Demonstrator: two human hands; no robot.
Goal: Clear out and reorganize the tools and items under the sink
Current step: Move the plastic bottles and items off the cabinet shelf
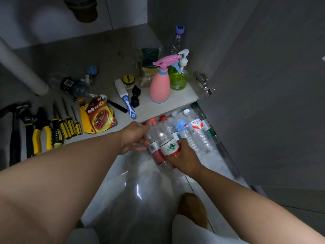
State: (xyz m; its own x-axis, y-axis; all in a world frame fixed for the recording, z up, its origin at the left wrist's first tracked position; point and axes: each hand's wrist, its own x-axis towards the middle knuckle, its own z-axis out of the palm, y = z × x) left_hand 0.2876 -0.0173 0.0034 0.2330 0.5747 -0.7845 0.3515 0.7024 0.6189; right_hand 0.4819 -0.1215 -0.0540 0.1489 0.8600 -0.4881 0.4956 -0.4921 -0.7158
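Grey cabinet floor (pixel 73 55) is spreading out just past both hands, ahead of them and one step higher than the shiny tiles (pixel 133 191) that they are working over. Clear water bottles (pixel 193 134) are lying in a row on the tiles, just to the right of the right hand, with their caps pointing at the cabinet edge. Yellow-handled tools (pixel 52 131) are lying in a neat line on the cabinet floor, well off to the left of the left hand. A pink spray bottle (pixel 159 85) is standing ahead of the hands and a bit to the right.

Between the hands, two bottles with red caps are lying side by side and touching. The left hand (pixel 135 136) is curling its thumb and fingers round the clear top part of the left red-cap bottle (pixel 154 136). The right hand (pixel 184 157) is wrapping round the lower half of the right red-cap bottle (pixel 169 147), right at its white and red label. Both hands are closed on plastic. I cannot tell if the bottles are resting on the tiles or are lifted a little.

Each bottle is pointing away from the person, with its cap at the far end and its bottom at the near end. So the cabinet floor is lying straight ahead, just past the caps. I think the bottles are going to need a push forward and up. The left hand is nearer the tools, and the right hand is nearer the row.
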